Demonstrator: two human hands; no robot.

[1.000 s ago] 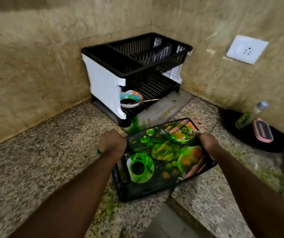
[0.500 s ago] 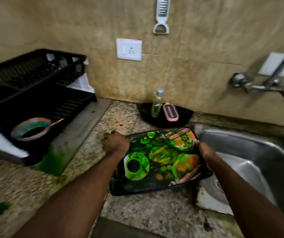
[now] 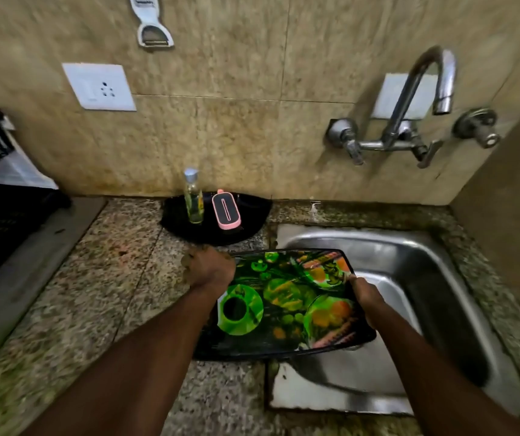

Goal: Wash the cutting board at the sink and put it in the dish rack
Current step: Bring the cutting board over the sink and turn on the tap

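Cutting board [image 3: 283, 306] stiff, flat, glossy, likely slippery once wet. Left hand [image 3: 209, 267], right hand [image 3: 366, 296] curled round its short edges; best hold.

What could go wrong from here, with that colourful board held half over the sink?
1. The left hand and right hand grip the glossy green-and-orange printed cutting board only at its short edges; wet, it may slip and bang into the steel sink.
2. The curved chrome tap sits high, so water hitting the flat board could splash onto the speckled granite counter.
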